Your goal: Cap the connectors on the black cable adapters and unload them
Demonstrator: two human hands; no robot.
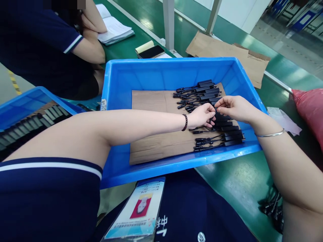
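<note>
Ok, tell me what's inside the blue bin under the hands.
Brown cardboard lies in the blue bin, with cabled black boxes on its right side. The left hand and right hand cover some; anything beneath the cardboard is hidden.

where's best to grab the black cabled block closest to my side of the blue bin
Probably pinch the boxy black block itself, not its thin cable, from above and the near side: the cable trails left, and another block lies close on the far side.

The tub (174, 61) is bright blue, cardboard (157, 101) inside is plain brown, cabled gadgets (232, 137) along its right edge are all black. Table's (234, 179) green, bag (311, 112) past that edge pinkish-red.
</note>
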